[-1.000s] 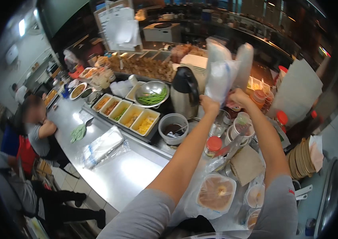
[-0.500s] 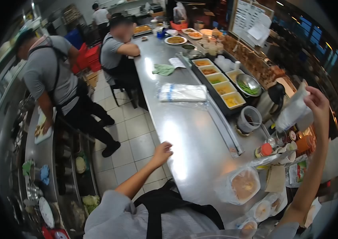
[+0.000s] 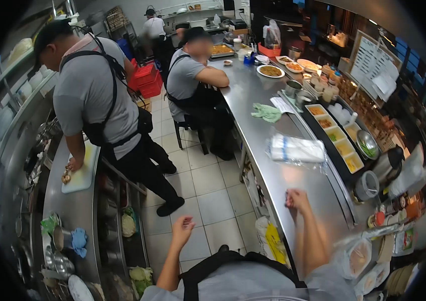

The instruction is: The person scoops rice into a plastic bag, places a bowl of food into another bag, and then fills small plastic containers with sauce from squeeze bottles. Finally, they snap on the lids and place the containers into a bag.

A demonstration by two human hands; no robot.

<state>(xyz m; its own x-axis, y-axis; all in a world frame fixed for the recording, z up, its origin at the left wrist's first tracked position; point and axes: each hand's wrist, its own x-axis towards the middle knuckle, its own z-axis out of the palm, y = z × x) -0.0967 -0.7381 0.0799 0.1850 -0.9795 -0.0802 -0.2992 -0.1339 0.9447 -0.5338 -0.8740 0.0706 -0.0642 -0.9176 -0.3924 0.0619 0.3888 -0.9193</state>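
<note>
My left hand (image 3: 182, 230) hangs over the tiled floor, left of the steel table, with its fingers loosely bent, apart, and nothing visible in them. Above the near part of the steel table (image 3: 300, 241), my right hand (image 3: 299, 200) is closed, its fingertips together; a small dark spot shows at them, and I cannot tell what it is. Beyond that hand lies a pack of white plastic bags (image 3: 298, 149) in a clear wrapper. A green cloth (image 3: 267, 112) is farther up the table, beside a white paper (image 3: 282, 105).
At left, a co-worker (image 3: 95, 90) leans over a cutting board (image 3: 80, 168); another person (image 3: 190, 80) sits at the table. Along the right side run food tubs (image 3: 334, 134), a metal bowl (image 3: 367, 144) and a hanging plastic bag (image 3: 412, 173). Red crates (image 3: 148, 80) stand behind.
My right hand has left the plastic bag at the right and moved over the table. The view has turned left. My left hand is now over the floor instead of the table edge.
</note>
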